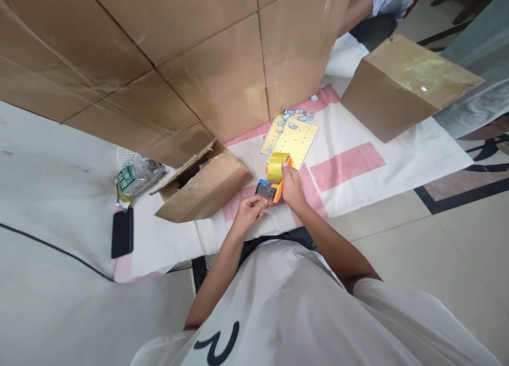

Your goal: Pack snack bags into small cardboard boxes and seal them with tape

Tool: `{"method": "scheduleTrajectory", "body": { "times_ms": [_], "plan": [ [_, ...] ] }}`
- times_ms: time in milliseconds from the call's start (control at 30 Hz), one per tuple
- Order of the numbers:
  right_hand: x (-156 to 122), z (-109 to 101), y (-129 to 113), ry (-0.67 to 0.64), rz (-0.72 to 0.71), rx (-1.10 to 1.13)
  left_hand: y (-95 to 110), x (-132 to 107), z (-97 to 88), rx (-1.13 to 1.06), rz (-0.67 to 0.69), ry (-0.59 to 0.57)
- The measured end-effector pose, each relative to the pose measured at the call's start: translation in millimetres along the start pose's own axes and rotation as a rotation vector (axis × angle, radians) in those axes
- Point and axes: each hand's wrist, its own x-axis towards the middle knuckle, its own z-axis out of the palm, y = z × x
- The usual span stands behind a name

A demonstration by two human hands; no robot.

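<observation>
In my right hand [292,186] is an orange and blue tape dispenser [277,192], gripped by its side and loaded with a roll of yellowish tape [278,167]. The fingertips of my left hand [250,211] pinch together at the dispenser's front edge. What they hold is too small to make out, perhaps clear tape. Just beyond the dispenser lie yellow scalloped sheets [300,138] with small blue marks. Small pale scraps [304,116] are scattered over their far end.
Stacked cardboard boxes [214,74] rise behind the table. An open carton [207,191] lies to the left, a closed carton [397,90] to the right. A black phone [122,233] and a plastic bag [137,180] sit far left. Another person's arm [358,10] shows at top right.
</observation>
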Motion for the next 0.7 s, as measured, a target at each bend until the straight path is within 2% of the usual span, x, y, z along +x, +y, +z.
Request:
{"method": "scheduleTrajectory", "body": {
  "times_ms": [100,233,433,500,600,700],
  "plan": [
    [3.0,0.0,-5.7,0.055,-0.114,0.014,11.3,4.2,6.6,0.001,0.025,-0.025],
    [11.0,-0.5,-14.7,0.062,-0.15,0.099,21.6,12.8,13.2,0.012,0.065,-0.042],
    [10.5,6.4,-14.6,-0.026,0.01,0.117,7.7,17.7,20.2,0.039,0.069,-0.086],
    [7.0,6.8,-12.4,-0.036,0.01,0.143,3.9,10.1,16.3,0.045,0.073,-0.08],
    [6.4,-0.3,-15.8,-0.027,-0.061,0.223,4.5,-5.0,2.3,0.06,0.085,-0.043],
    [16.2,-17.1,-29.4,0.002,-0.186,0.141,8.9,-16.9,-13.3,0.074,0.098,0.009]
  ]
}}
